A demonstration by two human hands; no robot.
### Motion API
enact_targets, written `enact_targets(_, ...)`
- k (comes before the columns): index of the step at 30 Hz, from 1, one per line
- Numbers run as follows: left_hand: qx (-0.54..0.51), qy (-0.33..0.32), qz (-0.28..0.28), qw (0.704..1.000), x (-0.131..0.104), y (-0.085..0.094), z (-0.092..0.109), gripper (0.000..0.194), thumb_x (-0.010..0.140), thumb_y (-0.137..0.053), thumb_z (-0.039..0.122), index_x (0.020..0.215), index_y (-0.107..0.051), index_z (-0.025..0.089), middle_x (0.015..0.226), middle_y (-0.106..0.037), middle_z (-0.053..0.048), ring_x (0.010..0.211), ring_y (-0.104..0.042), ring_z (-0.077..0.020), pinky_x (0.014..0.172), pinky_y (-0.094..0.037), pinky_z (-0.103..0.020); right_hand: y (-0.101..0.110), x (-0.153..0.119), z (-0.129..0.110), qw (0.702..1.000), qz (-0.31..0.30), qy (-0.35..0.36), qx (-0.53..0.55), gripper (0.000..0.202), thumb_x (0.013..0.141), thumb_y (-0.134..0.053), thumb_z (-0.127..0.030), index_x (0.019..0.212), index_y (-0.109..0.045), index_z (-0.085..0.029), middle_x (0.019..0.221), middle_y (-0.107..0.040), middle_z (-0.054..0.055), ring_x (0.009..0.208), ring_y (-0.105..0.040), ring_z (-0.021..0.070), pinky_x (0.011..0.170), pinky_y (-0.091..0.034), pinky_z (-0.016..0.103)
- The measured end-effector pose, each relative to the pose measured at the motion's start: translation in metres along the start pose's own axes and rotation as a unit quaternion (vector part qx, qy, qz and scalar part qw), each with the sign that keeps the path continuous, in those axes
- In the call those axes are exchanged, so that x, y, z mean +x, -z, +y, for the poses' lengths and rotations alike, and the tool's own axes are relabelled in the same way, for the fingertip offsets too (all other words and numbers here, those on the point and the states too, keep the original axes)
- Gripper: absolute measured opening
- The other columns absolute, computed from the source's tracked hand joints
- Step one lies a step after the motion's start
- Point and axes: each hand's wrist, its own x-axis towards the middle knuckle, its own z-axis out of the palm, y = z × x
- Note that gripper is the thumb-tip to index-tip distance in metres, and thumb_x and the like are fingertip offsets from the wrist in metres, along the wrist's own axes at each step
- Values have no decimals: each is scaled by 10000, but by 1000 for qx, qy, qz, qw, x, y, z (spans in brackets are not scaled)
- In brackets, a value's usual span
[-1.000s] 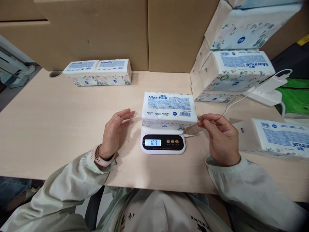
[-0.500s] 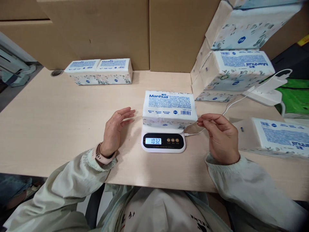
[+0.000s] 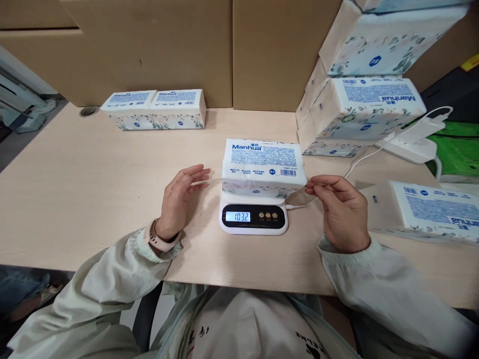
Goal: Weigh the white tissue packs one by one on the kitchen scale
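Note:
A white tissue pack (image 3: pixel 264 162) printed "Manhua" in blue lies on a small white digital kitchen scale (image 3: pixel 224 227), whose lit display (image 3: pixel 238 217) reads 103.2. To the left of the pack, my left hand (image 3: pixel 179 199) is open with fingers loosely stretched, apart from the pack. My right hand (image 3: pixel 342 212) is closed, thumb and fingertips pressed together at the pack's lower right corner. Whether they touch that corner or pinch anything cannot be made out. A white cable (image 3: pixel 299 206) runs from the scale's right side behind this hand.
Two tissue packs (image 3: pixel 153 119) stand side by side at the back left. Several more are stacked (image 3: pixel 364 112) at the back right, and another pack (image 3: pixel 430 212) lies right of my right hand. Cardboard boxes (image 3: pixel 157 50) line the back; a white power strip (image 3: pixel 411 144) sits at right.
Both hands, the pack on the scale and the reading stay the same. Only the whole view has shifted very slightly.

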Motion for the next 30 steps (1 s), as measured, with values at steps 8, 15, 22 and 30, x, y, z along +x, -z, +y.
enact_targets(8, 6, -7, -5, 1000, 0, 1, 0, 498, 981, -679, 624, 1234, -772, 205, 1303, -790, -138, 1181, -748, -290, 1063, -583, -491, 0, -1, -2, 1000, 4, 2, -9, 86, 857, -825, -342, 901, -820, -269, 863, -791, 24, 873, -756, 215, 918, -639, 436)
enact_targets(15, 17, -14, -5, 1000, 0, 1, 2, 490, 984, -659, 599, 1241, -754, 194, 1286, -788, -146, 1179, -750, -304, 1042, -589, -499, 2, -1, 0, 1000, -9, 6, -19, 141, 897, -828, -412, 969, -807, -292, 900, -796, 30, 875, -761, 221, 934, -642, 456)
enact_targets(22, 7, -37, 1, 999, 2, 3, 0, 416, 983, -688, 561, 1181, -792, 210, 1250, -803, -127, 1149, -759, -285, 1047, -610, -505, 0, 0, -6, 1000, 5, -1, -3, 143, 858, -818, -344, 970, -796, -257, 847, -775, 8, 729, -684, 161, 746, -606, 348)
enact_targets(30, 88, -91, -132, 983, 8, -26, 26, 454, 1041, -668, 571, 1336, -781, 245, 1512, -705, -64, 1517, -594, -338, 1312, -469, -588, -9, 0, -10, 995, -81, -32, -58, 267, 940, -763, -473, 1122, -797, -281, 966, -784, 18, 784, -679, 168, 734, -590, 335)
